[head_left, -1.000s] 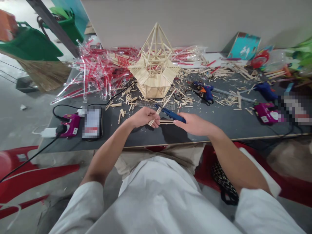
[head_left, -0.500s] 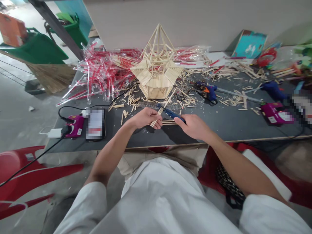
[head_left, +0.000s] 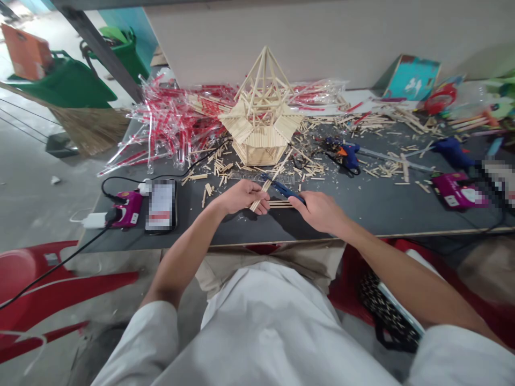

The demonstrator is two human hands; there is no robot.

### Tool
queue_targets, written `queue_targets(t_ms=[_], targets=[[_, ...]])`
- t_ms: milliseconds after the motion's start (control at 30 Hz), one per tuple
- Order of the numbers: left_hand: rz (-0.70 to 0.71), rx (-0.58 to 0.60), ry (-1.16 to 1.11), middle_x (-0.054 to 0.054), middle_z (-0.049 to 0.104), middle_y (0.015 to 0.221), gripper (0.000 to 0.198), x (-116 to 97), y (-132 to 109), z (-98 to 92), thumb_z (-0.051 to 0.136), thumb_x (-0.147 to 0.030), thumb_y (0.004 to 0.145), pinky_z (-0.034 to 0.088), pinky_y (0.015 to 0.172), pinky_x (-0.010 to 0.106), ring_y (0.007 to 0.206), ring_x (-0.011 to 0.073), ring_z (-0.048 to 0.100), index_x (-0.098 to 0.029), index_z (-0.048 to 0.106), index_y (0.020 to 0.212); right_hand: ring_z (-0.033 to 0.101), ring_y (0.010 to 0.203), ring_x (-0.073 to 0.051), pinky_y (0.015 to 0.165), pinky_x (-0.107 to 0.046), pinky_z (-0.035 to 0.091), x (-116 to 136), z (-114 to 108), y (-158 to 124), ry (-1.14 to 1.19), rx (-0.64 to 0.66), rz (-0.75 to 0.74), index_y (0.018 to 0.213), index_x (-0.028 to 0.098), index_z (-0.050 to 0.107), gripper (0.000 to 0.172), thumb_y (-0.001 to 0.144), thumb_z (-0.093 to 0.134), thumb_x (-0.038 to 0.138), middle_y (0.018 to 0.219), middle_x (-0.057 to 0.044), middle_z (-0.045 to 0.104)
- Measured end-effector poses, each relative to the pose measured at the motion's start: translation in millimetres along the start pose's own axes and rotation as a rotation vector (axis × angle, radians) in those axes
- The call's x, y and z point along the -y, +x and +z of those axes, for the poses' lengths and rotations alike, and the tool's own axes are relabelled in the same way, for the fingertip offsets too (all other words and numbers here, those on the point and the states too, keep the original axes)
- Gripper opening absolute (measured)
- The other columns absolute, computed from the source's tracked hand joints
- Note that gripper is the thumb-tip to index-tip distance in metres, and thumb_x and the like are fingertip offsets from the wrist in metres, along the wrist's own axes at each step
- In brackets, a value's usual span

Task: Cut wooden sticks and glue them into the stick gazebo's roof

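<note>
R hd [head_left: 322,210]: 1 tool [head_left: 285,190]; L hd [head_left: 240,197]: sticks [head_left: 264,188]

We see a craft workshop: a glue gun [head_left: 351,156] right of centre, stick offcuts [head_left: 372,123] littering the table [head_left: 382,208].

The light is muted, glaring at upper left.

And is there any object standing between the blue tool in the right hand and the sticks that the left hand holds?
Nothing visible does. The blue tool in the right hand reaches to the sticks in the left hand; whether they touch is too small to tell.
</note>
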State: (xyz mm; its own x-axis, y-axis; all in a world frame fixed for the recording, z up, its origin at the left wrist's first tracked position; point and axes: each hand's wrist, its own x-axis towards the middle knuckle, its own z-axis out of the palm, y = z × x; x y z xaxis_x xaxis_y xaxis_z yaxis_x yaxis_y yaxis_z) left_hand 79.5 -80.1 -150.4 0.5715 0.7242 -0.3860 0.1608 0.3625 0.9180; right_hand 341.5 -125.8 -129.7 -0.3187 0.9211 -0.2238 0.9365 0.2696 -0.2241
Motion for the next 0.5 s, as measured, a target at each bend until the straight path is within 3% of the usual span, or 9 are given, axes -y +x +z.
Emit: queue_targets(t_ms=[267,367,433,500], targets=[[0.004,0.045,0.033,0.017,0.078,0.084,0.051,-2.3,-4.4,-1.7,0.086,-0.056,0.079,0.064,0.066,0.032,0.068,0.0211,0.077,-0.007,0.072,0.088,0.07,0.085,-0.028,0.063,-0.035,0.029,-8.2,8.3,-9.6,-0.101,-0.072,0.029,0.092,0.019,0.061,0.063,0.108,0.018,0.063,0.094,-0.014,0.075],[0.065,0.084,0.187,0.017,0.079,0.091,0.05,-4.1,-8.4,-5.4,0.075,-0.058,0.088,0.063,0.07,0.032,0.073,0.0214,0.078,-0.009,0.072,0.094,0.069,0.085,-0.028,0.065,-0.035,0.032,-21.5,6.4,-18.0,-0.052,-0.097,0.075,0.09,0.02,0.061,0.064,0.107,0.017,0.064,0.091,-0.014,0.074],[0.164,0.022,0.374,0.016,0.079,0.095,0.046,-4.2,-10.8,-9.8,0.063,-0.057,0.097,0.062,0.072,0.03,0.076,0.0203,0.077,-0.011,0.072,0.096,0.068,0.086,-0.029,0.067,-0.036,0.036,-33.1,6.2,-25.1,-0.042,-0.115,0.121,0.09,0.02,0.061,0.064,0.106,0.018,0.065,0.09,-0.014,0.073],[0.257,-0.114,0.55,0.013,0.079,0.096,0.042,-3.4,-11.9,-14.5,0.054,-0.051,0.103,0.059,0.077,0.028,0.079,0.0196,0.076,-0.014,0.072,0.095,0.068,0.088,-0.031,0.071,-0.037,0.039,-45.8,8.0,-33.9,-0.056,-0.16,0.181,0.094,0.019,0.063,0.064,0.106,0.021,0.066,0.093,-0.016,0.073]])
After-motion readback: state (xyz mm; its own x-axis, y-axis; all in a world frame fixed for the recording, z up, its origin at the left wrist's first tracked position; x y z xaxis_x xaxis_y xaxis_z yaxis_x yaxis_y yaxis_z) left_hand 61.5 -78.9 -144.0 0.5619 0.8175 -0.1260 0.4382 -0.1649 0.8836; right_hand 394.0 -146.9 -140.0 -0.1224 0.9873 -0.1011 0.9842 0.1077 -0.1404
